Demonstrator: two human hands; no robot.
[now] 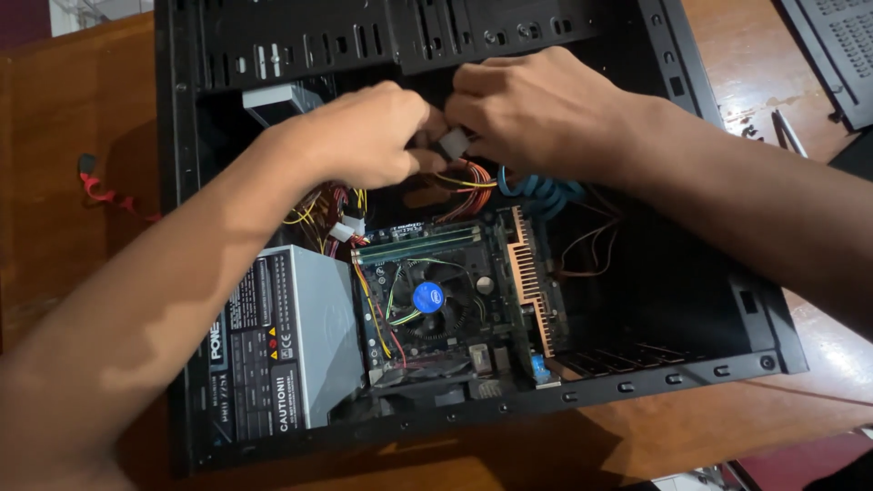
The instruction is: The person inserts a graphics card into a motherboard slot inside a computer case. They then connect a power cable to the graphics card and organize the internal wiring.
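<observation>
A matt black painted metal computer case point(182, 273) is seen on a smooth, reddish-brown wooden table point(55, 136) with a slight sheen. A dull grey sheet-metal power supply box point(318, 327) is noted inside. A ribbed copper-coloured metal heatsink point(529, 277) looks shiny. A pale plastic connector point(452, 144) appears matt.

Open floor of case point(673, 300) at right of board point(455, 300) gives room. Left is blocked by power supply point(282, 336); wire bundle point(464, 182) crowds the middle under both hands.

Repair bench: opened computer case point(182, 273) on wooden table point(55, 182).
</observation>
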